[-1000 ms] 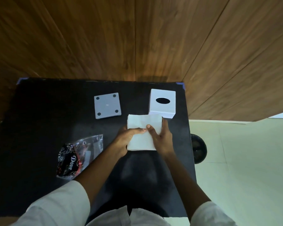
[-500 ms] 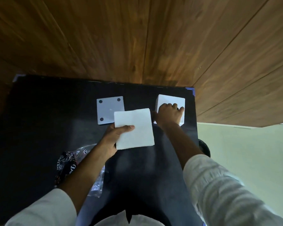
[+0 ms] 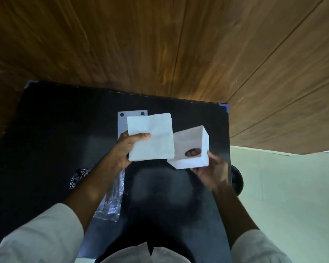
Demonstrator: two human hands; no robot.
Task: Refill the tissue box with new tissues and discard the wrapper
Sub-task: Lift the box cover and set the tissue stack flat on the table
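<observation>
My left hand [image 3: 126, 149] grips a white stack of tissues [image 3: 150, 136] above the black table [image 3: 55, 130], thumb on top. My right hand [image 3: 211, 169] holds the white tissue box [image 3: 190, 147] lifted and turned over, its open underside facing me and the oval slot visible through the inside. The stack's right edge overlaps the box's left side. The box's grey base plate [image 3: 123, 120] lies flat on the table, partly hidden behind the tissues. The clear and black printed wrapper [image 3: 110, 196] lies on the table under my left forearm.
A wood-panelled wall [image 3: 160, 44] rises right behind the table. To the right the table edge drops to a pale floor [image 3: 292, 196], where a dark round object [image 3: 236, 182] sits beside the table.
My right hand left the tissue stack, took the box off the table and turned it upside down. My left hand lifted the tissues beside it.
</observation>
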